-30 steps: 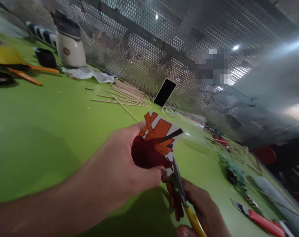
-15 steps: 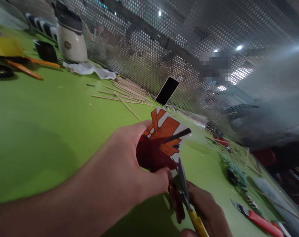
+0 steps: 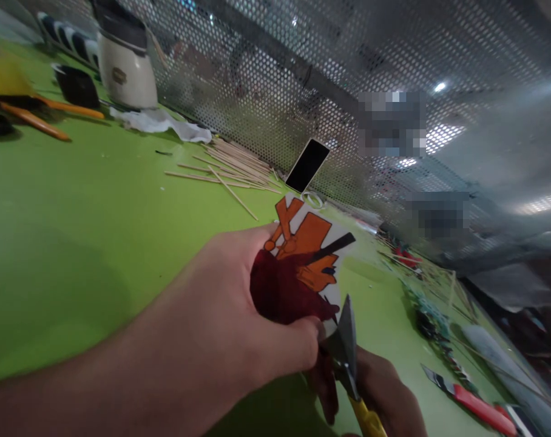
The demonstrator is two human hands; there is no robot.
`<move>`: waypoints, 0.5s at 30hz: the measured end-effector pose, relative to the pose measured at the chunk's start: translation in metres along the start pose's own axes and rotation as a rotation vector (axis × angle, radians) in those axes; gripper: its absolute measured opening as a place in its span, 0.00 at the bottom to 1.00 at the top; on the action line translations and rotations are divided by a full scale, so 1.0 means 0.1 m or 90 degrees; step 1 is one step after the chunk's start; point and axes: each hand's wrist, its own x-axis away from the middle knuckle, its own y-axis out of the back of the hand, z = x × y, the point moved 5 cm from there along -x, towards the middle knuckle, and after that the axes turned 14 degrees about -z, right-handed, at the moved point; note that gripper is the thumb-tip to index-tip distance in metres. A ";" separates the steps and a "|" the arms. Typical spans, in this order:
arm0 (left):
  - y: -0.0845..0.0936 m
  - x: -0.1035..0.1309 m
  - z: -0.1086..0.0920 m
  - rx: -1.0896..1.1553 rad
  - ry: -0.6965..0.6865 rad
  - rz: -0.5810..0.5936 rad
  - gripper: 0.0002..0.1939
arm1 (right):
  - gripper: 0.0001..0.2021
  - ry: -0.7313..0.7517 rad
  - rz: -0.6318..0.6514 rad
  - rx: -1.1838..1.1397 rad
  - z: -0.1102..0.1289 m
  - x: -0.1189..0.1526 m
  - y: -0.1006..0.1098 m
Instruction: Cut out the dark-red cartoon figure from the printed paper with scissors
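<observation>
My left hand (image 3: pixel 252 315) pinches a paper cut-out (image 3: pixel 284 288) printed in dark red, orange and black, with white paper along its edges. Its thumb lies across the lower edge of the paper. In my right hand (image 3: pixel 385 388) is a pair of scissors (image 3: pixel 348 346) with yellow handles, the metal blades pointing up. The blades are apart at the lower right edge of the cut-out, beside my left thumb. Part of my right hand is hidden behind the scissors and below the frame.
Thin wooden sticks (image 3: pixel 239 164) lie beyond my hands, with a phone (image 3: pixel 308 165) leaning against the perforated metal screen (image 3: pixel 257 79). A red utility knife (image 3: pixel 480 408) lies at right. At left are a white bottle (image 3: pixel 127 70), a black cup (image 3: pixel 76 85) and orange-handled tools (image 3: pixel 34 121).
The scissor blades have opened wider and shifted slightly right along the paper's edge. The cut-out has turned a little, showing more of its lower right side.
</observation>
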 end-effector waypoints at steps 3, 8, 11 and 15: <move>0.00 0.00 -0.02 -0.009 -0.005 0.013 0.14 | 0.45 0.033 0.002 0.072 0.10 -0.15 -0.05; 0.00 0.00 -0.02 0.016 0.011 0.028 0.14 | 0.45 0.065 -0.002 0.117 0.21 -0.27 -0.11; -0.01 -0.01 -0.01 0.001 0.020 0.051 0.13 | 0.44 0.063 -0.002 0.122 0.15 -0.18 -0.09; -0.01 -0.02 -0.01 -0.019 0.016 0.055 0.10 | 0.43 0.061 -0.024 0.114 -0.02 0.05 0.03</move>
